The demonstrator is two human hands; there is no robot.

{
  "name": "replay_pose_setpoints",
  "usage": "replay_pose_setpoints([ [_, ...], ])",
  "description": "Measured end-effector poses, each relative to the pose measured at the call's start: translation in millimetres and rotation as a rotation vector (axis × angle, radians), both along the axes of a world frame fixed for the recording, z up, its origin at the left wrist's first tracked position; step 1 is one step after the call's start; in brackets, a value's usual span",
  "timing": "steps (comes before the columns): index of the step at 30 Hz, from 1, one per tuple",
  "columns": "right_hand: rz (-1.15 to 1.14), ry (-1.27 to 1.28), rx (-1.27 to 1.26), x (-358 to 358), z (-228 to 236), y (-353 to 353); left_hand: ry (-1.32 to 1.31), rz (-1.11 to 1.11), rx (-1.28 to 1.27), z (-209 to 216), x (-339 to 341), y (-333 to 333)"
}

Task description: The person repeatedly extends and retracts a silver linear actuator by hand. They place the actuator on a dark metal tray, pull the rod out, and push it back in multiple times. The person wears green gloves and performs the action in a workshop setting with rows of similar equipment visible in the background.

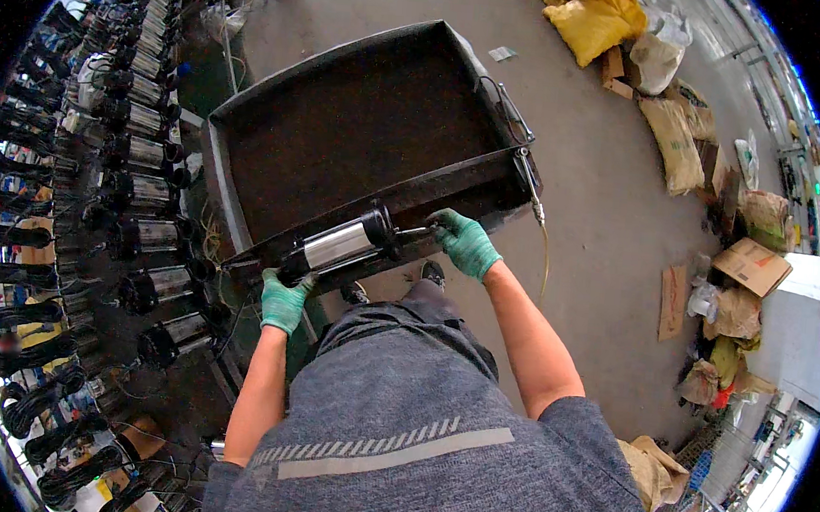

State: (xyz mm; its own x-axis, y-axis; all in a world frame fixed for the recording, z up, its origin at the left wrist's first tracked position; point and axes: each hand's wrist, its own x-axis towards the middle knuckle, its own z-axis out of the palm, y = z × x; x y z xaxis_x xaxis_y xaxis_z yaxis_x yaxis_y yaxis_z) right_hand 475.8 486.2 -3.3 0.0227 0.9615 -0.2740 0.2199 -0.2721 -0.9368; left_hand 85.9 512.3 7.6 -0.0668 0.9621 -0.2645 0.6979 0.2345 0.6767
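Observation:
A cylindrical pump (340,243) with a shiny silver body and black ends lies slantwise over the near edge of a dark metal tank (218,168). My left hand (283,301), in a green glove, grips the black left end of the pump; its fingertips are partly hidden. My right hand (468,244), also in a green glove, is closed round a thin rod (417,231) that sticks out beside the pump's right end. Whether the rod is fixed to the pump I cannot tell.
Rows of similar pumps (141,152) and coiled black cables (21,314) stand at the left. An air-gun-like fitting (528,174) with a yellowish hose hangs on the tank's right side. Yellow sacks (592,26), pale sacks (672,146) and a cardboard box (752,265) lie along the right.

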Motion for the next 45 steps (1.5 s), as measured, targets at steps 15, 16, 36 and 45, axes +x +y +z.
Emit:
replay_pose_setpoints([
  [15,0.124,-0.218,-0.124,-12,21,39,-0.073,-0.003,0.029,-20,-10,-1],
  [16,0.147,-0.171,-0.192,-12,20,44,-0.092,-0.016,0.073,-28,-17,-2],
  [36,0.126,0.002,0.085,3,-73,32,-0.031,0.02,-0.066,28,12,1],
  [45,0.079,0.078,-0.352,-9,-32,50,-0.101,0.036,-0.076,7,2,-2],
])
